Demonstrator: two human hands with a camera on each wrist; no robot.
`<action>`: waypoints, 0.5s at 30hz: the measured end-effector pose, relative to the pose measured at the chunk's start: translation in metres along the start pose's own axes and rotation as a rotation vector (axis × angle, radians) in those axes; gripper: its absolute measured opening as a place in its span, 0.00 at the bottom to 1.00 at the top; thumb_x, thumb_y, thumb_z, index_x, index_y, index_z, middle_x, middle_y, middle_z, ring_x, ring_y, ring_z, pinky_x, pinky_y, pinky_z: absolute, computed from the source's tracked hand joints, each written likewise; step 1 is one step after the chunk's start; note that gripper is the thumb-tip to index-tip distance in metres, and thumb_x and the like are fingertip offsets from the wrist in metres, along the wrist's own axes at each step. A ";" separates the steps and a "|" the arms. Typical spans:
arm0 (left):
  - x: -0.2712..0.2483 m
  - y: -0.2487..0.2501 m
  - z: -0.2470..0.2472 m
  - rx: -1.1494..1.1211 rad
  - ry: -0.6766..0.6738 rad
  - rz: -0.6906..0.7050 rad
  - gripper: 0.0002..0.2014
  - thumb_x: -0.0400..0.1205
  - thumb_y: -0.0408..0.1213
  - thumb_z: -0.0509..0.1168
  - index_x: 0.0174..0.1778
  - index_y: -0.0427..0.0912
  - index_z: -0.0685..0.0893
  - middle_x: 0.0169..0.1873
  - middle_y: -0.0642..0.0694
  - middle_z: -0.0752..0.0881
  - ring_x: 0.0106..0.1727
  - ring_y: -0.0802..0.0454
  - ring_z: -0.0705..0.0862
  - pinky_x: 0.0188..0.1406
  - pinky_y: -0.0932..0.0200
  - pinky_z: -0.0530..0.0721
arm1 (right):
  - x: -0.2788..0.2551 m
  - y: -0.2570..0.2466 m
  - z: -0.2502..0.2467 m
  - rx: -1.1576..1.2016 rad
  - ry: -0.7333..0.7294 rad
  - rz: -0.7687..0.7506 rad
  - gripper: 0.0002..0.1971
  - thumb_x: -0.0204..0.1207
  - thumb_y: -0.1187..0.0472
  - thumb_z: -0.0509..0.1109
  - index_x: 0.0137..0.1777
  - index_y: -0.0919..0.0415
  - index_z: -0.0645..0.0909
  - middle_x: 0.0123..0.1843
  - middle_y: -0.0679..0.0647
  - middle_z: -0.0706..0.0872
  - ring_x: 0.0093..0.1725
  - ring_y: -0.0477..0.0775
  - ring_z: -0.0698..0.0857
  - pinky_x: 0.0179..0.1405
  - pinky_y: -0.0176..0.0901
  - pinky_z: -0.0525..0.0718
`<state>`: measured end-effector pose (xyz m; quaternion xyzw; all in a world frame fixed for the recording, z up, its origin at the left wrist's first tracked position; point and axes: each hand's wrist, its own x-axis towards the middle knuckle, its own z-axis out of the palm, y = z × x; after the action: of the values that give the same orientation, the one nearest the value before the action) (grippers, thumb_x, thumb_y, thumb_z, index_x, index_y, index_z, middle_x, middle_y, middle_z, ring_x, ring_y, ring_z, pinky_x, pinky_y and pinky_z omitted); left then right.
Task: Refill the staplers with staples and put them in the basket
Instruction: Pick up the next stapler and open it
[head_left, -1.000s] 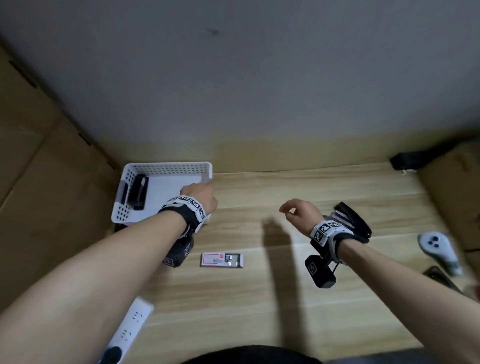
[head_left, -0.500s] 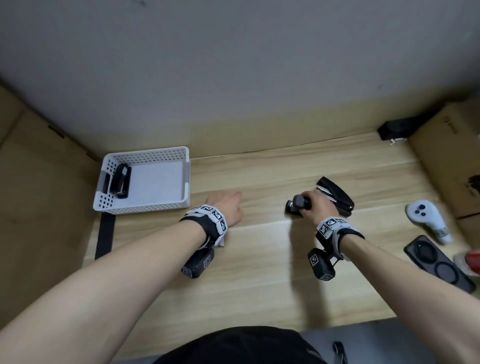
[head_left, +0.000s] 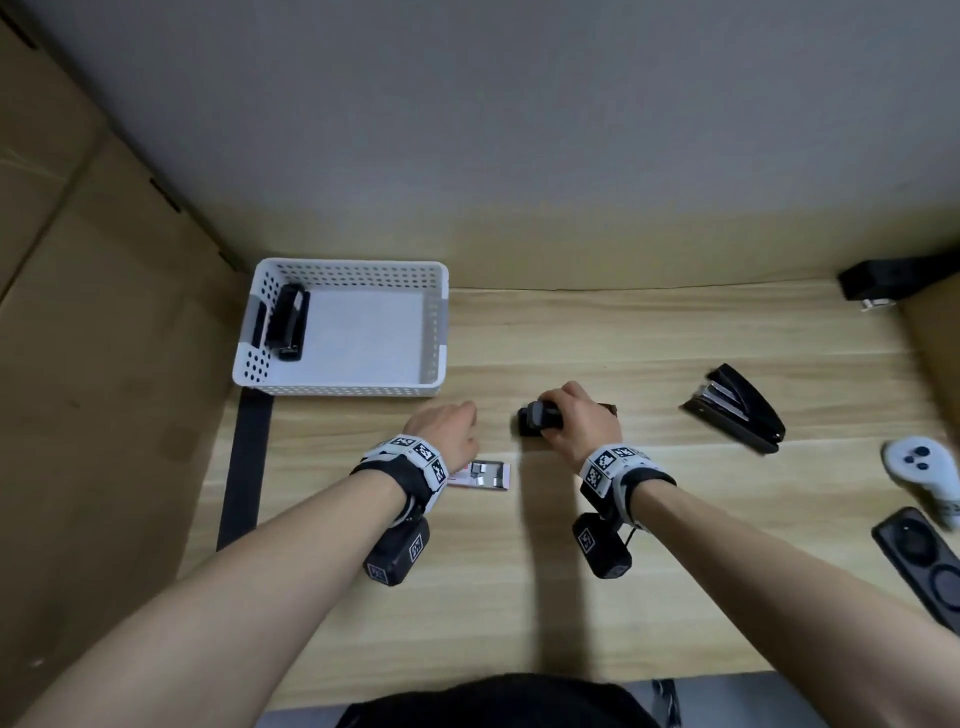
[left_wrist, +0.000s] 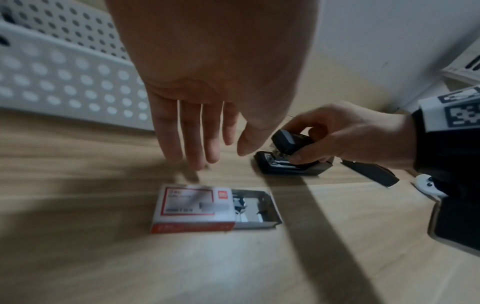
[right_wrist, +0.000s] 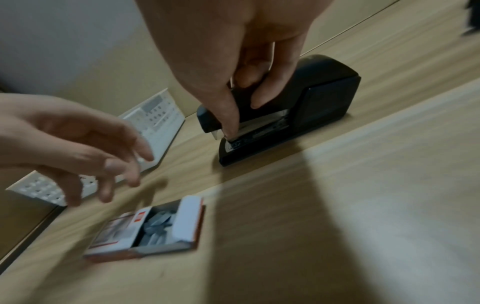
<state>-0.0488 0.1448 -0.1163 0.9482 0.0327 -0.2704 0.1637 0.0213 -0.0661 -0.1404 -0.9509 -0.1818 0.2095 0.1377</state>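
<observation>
While right hand (head_left: 582, 423) grips the black stapler (right_wrist: 298, 107) on the desk, left hand (left_wrist: 207, 86) hangs spread, empty.
Staple box (left_wrist: 215, 207) (tray slid open) sits just below its fingers.

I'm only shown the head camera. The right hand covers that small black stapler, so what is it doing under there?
Observer: In the right wrist view, the right hand grips the top of the stapler, which stands on its base. The thumb tip is at the front, by the metal strip.
Operator: What about the little box near the left wrist? Is anything in it?
Observer: The left wrist view shows the tray of the staple box slid partly out, and the right wrist view shows grey staples lying loose inside.
Operator: Is the left hand holding something?
Observer: No. The left hand holds nothing. Its fingers are loosely extended and not touching the box.
</observation>
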 end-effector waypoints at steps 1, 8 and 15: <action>0.001 -0.006 0.006 -0.040 -0.003 0.002 0.16 0.81 0.41 0.61 0.65 0.46 0.75 0.58 0.48 0.84 0.55 0.45 0.83 0.49 0.52 0.82 | 0.001 -0.012 0.004 -0.014 -0.006 -0.011 0.19 0.71 0.60 0.72 0.63 0.48 0.78 0.60 0.48 0.78 0.49 0.59 0.86 0.42 0.50 0.84; 0.007 -0.023 0.024 -0.186 0.100 0.049 0.23 0.80 0.44 0.67 0.71 0.49 0.71 0.65 0.49 0.79 0.60 0.45 0.82 0.53 0.47 0.84 | 0.002 -0.056 0.018 0.072 -0.038 -0.095 0.23 0.69 0.63 0.72 0.65 0.54 0.79 0.61 0.51 0.78 0.50 0.61 0.86 0.43 0.51 0.84; 0.024 -0.010 0.011 -0.218 0.134 0.131 0.27 0.76 0.48 0.71 0.71 0.50 0.73 0.65 0.53 0.77 0.61 0.50 0.81 0.55 0.49 0.84 | -0.014 -0.008 -0.022 0.248 0.057 -0.133 0.25 0.71 0.63 0.71 0.70 0.54 0.75 0.68 0.49 0.75 0.44 0.47 0.81 0.48 0.50 0.85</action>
<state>-0.0355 0.1496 -0.1403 0.9408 0.0109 -0.1903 0.2803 0.0170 -0.0684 -0.1138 -0.9180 -0.2129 0.1937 0.2728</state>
